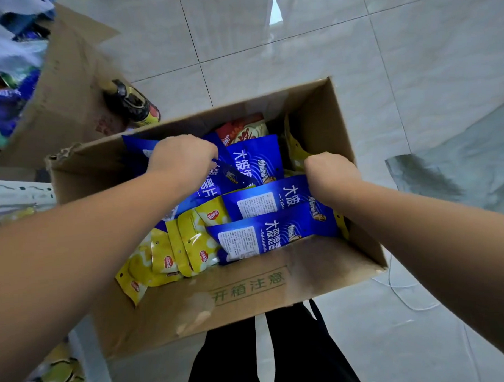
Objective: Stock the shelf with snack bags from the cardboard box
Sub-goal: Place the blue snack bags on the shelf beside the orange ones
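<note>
left grip clamped on a blue bag, far-left corner of the box. right grip curled down by the right wall, fingers hidden, so can't tell what it holds. Box contents: more blue bags stacked right, yellow bags near-left, red bag at far wall.

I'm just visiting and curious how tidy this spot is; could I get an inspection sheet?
Surface: pale glossy tiled floor.
Job's things: open brown cardboard box holds blue snack bags, yellow snack bags, one red snack bag.
Clutter: dark bottle beside a second cardboard box.
Hands: left hand grips a blue bag; right hand reaches in, fingers hidden.
Cables: thin white cable on floor.
Surroundings: white metal shelf rail, left.
</note>
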`<state>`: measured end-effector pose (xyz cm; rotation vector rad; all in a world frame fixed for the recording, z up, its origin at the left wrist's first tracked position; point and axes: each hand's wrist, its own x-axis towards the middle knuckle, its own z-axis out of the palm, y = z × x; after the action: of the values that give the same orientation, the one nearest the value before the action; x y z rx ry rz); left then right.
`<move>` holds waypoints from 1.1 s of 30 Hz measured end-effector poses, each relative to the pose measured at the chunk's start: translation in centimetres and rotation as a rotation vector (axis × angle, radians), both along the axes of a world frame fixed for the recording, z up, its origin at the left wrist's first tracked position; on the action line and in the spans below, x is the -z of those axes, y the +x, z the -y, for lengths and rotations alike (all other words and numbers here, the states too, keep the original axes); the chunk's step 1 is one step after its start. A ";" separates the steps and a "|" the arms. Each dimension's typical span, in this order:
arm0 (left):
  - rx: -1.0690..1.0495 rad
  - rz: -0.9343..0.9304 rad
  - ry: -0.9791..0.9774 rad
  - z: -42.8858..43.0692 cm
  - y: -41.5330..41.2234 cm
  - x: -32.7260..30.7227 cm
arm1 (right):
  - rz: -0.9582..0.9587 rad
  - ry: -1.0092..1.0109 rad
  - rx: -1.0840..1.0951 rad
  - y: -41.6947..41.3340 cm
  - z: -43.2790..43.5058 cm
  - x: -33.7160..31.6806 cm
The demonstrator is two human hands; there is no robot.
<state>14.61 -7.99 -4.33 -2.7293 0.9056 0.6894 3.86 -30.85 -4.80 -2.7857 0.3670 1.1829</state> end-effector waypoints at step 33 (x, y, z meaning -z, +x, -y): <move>-1.050 -0.140 -0.945 -10.9 -1.2 -23.1 | 0.318 0.255 -0.547 7.4 1.0 -26.2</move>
<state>13.43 2.95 18.75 -4.0119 -0.4861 0.6791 11.23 -31.84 21.37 -2.8446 -0.5631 0.7525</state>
